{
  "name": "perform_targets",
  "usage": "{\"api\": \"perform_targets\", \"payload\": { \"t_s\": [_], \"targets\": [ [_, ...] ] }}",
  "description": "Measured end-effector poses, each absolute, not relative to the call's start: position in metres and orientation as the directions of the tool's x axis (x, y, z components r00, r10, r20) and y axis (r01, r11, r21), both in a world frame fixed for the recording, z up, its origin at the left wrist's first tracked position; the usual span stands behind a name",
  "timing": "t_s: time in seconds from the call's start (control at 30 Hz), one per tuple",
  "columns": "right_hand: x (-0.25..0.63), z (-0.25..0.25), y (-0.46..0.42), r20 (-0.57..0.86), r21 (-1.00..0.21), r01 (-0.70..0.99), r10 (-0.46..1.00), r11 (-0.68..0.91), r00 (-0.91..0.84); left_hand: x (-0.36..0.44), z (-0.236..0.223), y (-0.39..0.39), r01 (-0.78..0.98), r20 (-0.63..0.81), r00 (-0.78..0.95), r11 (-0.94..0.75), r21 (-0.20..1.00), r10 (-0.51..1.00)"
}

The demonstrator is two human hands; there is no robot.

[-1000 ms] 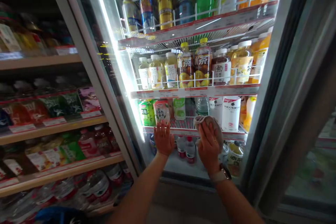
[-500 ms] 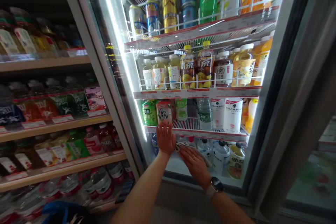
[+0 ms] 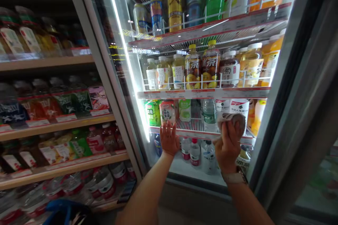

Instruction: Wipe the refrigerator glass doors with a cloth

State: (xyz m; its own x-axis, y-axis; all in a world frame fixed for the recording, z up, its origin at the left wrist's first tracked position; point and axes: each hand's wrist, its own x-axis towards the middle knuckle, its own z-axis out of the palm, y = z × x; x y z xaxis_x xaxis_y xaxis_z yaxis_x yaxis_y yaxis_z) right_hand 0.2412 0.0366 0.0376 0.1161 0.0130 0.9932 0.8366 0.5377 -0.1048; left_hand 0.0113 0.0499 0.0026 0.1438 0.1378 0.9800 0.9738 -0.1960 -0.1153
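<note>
A lit drinks fridge with a glass door [image 3: 185, 163] fills the middle of the head view. My left hand [image 3: 169, 139] lies flat against the glass with its fingers stretched upward, in front of a red drink carton [image 3: 167, 109]. To the right, my right hand [image 3: 229, 146] presses a folded greyish cloth [image 3: 233, 123] to the glass. The cloth covers part of a white carton [image 3: 241, 107] behind it. On my right wrist is a watch with a pale strap [image 3: 235, 177]. Some of the right fingers are hidden by the cloth.
Left of the fridge frame [image 3: 105, 88], wooden shelves [image 3: 63, 117] hold several bottled drinks. A blue item [image 3: 59, 211] sits low at the left front. Behind the glass stand cans [image 3: 175, 10], tea bottles [image 3: 192, 66] and a water bottle [image 3: 210, 116]. A dark door frame [image 3: 293, 112] rises at right.
My right hand wiped down and left with the cloth close to my left hand, then back up to the right. My left hand stayed flat at the same spot. The view shifted slightly.
</note>
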Motion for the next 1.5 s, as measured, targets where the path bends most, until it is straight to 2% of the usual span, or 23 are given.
{"api": "perform_targets", "payload": {
  "t_s": [0.1, 0.23, 0.43, 0.6, 0.73, 0.83, 0.93, 1.03, 1.13, 1.3, 1.5],
  "targets": [
    [0.225, 0.023, 0.037, 0.997, -0.077, 0.829, 0.047, 0.554, 0.061, 0.012, 0.003, 0.05, 0.975, 0.98, 0.143, -0.192, -0.114, 0.14],
    [0.204, -0.005, 0.031, 0.985, 0.039, 0.796, 0.109, 0.604, -0.131, 0.011, 0.002, 0.049, 0.975, 0.978, 0.145, -0.191, -0.114, 0.153],
    [0.201, -0.053, 0.022, 0.856, 0.197, 0.625, 0.179, 0.755, -0.485, 0.009, -0.001, 0.052, 0.976, 0.975, 0.133, -0.196, -0.098, 0.176],
    [0.209, -0.064, 0.022, 0.765, 0.265, 0.518, 0.15, 0.813, -0.626, 0.009, -0.002, 0.054, 0.978, 0.979, 0.13, -0.185, -0.099, 0.16],
    [0.216, -0.041, 0.025, 0.795, 0.316, 0.535, 0.09, 0.783, -0.601, 0.009, 0.001, 0.053, 0.975, 0.979, 0.139, -0.194, -0.109, 0.151],
    [0.223, -0.014, 0.027, 0.871, 0.281, 0.658, 0.102, 0.698, -0.48, 0.01, 0.003, 0.052, 0.972, 0.979, 0.15, -0.203, -0.12, 0.136],
    [0.235, 0.015, 0.03, 0.958, 0.143, 0.785, 0.115, 0.603, -0.263, 0.01, 0.003, 0.051, 0.971, 0.981, 0.148, -0.205, -0.12, 0.127],
    [0.245, 0.036, 0.034, 0.998, -0.032, 0.831, 0.06, 0.556, -0.002, 0.01, 0.003, 0.051, 0.973, 0.982, 0.138, -0.205, -0.109, 0.129],
    [0.242, 0.041, 0.036, 0.993, -0.112, 0.827, 0.041, 0.55, 0.107, 0.011, 0.002, 0.052, 0.973, 0.981, 0.134, -0.203, -0.105, 0.138],
    [0.21, 0.014, 0.035, 0.994, -0.05, 0.81, 0.106, 0.584, -0.016, 0.012, 0.002, 0.052, 0.97, 0.982, 0.138, -0.217, -0.109, 0.126],
    [0.188, -0.049, 0.028, 0.892, 0.127, 0.647, 0.198, 0.752, -0.405, 0.01, 0.001, 0.052, 0.97, 0.98, 0.134, -0.22, -0.1, 0.147]
  ]
}}
